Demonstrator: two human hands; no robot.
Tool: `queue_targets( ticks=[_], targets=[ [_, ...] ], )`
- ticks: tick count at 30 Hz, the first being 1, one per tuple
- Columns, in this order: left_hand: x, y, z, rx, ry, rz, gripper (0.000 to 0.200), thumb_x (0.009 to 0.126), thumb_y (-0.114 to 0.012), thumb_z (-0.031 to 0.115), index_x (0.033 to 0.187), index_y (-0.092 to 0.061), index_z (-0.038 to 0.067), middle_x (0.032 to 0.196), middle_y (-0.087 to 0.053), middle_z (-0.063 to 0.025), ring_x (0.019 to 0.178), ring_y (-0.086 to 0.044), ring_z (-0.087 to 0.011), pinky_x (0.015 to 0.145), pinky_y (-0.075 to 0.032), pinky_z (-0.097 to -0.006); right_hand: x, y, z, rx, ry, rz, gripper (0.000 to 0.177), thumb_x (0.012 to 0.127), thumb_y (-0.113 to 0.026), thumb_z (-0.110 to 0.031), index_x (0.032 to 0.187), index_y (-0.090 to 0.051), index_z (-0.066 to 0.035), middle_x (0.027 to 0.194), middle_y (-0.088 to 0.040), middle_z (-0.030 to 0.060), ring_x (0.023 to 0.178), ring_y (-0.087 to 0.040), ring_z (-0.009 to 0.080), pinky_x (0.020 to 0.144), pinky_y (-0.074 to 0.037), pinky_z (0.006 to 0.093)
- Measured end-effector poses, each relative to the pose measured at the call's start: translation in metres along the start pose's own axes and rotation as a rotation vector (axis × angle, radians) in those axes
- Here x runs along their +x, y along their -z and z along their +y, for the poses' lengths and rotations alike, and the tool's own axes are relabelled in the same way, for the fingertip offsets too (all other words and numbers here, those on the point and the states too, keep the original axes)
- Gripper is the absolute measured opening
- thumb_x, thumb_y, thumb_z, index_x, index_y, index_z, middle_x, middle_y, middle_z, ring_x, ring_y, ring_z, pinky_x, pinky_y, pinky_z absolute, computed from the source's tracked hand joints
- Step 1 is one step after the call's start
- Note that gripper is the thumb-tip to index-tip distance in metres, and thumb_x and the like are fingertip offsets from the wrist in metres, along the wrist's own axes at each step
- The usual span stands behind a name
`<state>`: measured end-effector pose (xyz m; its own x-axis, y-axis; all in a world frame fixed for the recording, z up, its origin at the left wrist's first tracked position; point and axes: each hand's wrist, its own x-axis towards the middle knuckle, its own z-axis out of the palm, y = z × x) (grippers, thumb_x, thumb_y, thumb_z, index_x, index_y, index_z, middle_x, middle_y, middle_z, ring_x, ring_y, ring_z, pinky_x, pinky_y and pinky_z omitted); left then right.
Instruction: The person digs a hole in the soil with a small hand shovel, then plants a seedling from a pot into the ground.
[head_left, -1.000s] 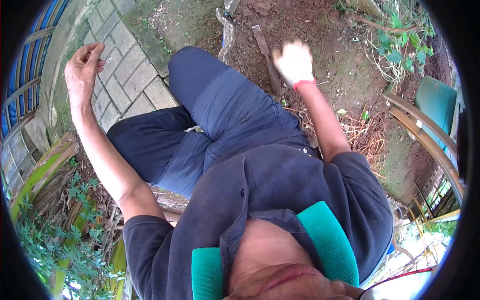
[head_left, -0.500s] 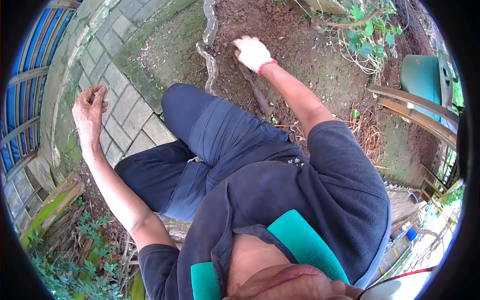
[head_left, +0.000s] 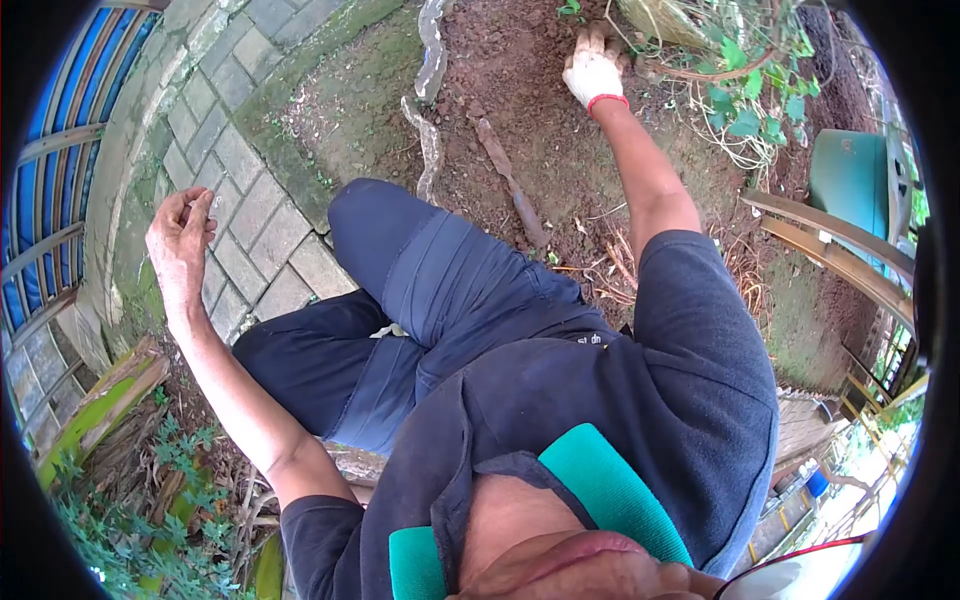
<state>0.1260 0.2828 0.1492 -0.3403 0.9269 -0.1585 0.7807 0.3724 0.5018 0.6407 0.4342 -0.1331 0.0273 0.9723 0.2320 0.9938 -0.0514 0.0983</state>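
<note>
My left hand (head_left: 182,240) is bare and raised over the paving at the left, its fingers drawn together in a pinch; whatever is between the fingertips is too small to name. My right hand (head_left: 594,72), in a white glove with a red cuff, lies on the brown soil (head_left: 520,60) near the top, fingers somewhat apart and dirty at the tips. A long brown rod or stick (head_left: 512,185) rests on the soil, apart from both hands. Left of it runs a jagged grey stone edging (head_left: 430,150).
Leafy vines (head_left: 745,90) hang just right of my gloved hand. Grey paving blocks (head_left: 265,215) are at the left, beside a blue slatted fence (head_left: 60,150). At the right are a green container (head_left: 845,175) and wooden rails (head_left: 840,230). My bent knees are in the middle.
My gloved right hand has moved away from the top end of the brown rod, rightward and up across the soil toward the vines. My left hand has barely moved.
</note>
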Motion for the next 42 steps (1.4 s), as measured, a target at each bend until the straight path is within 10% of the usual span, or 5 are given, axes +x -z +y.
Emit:
queue_targets(
  ticks=[8,11,16,21,42],
  targets=[
    [0.002,-0.005,0.017,0.053,-0.022,-0.001,0.027,0.09,-0.066,0.025,0.105,-0.069,0.002,0.076,-0.065,-0.0075,0.067,-0.063,-0.0108,0.064,-0.051,-0.0254,0.022,0.091,-0.046,0.043,-0.227,-0.61,0.058,0.084,-0.052,-0.031,0.136,-0.05,-0.005,0.154,-0.03,0.019,0.134,-0.039,0.042,0.104,-0.031,0.0666],
    [0.005,-0.005,0.016,0.077,-0.066,-0.002,0.024,0.09,-0.067,0.022,0.103,-0.069,0.002,0.073,-0.064,-0.0069,0.065,-0.062,-0.0105,0.062,-0.05,-0.0254,-0.033,0.064,-0.097,0.176,0.338,0.057,0.02,0.082,-0.049,-0.023,0.079,-0.063,-0.01,0.075,-0.062,0.0117,0.064,-0.061,0.0303,0.055,-0.05,0.0433],
    [0.0,-0.005,0.012,0.09,-0.019,-0.044,0.026,0.091,-0.066,0.022,0.106,-0.069,0.001,0.081,-0.066,-0.0055,0.067,-0.061,-0.009,0.062,-0.049,-0.0239,-0.066,0.046,-0.125,0.66,0.688,0.092,0.027,0.082,-0.059,-0.018,0.105,-0.066,-0.009,0.113,-0.057,0.0192,0.095,-0.061,0.0348,0.084,-0.051,0.0453],
    [-0.009,0.009,0.006,0.051,-0.008,0.02,0.025,0.092,-0.066,0.022,0.105,-0.069,0.0,0.078,-0.064,-0.0053,0.066,-0.06,-0.0092,0.061,-0.049,-0.024,-0.022,0.057,-0.104,0.116,-0.153,0.127,0.02,0.074,-0.06,-0.017,0.089,-0.065,-0.006,0.1,-0.06,0.0167,0.093,-0.058,0.0335,0.081,-0.046,0.0482],
    [0.0,0.006,0.027,0.024,-0.119,-0.015,0.019,0.093,-0.065,0.016,0.1,-0.067,-0.001,0.08,-0.06,-0.0039,0.063,-0.057,-0.0083,0.058,-0.046,-0.023,0.114,0.005,-0.086,-0.088,0.31,0.061,0.048,0.087,-0.056,-0.032,0.127,-0.054,-0.005,0.137,-0.048,0.0181,0.128,-0.044,0.037,0.104,-0.037,0.0506]
  ],
)
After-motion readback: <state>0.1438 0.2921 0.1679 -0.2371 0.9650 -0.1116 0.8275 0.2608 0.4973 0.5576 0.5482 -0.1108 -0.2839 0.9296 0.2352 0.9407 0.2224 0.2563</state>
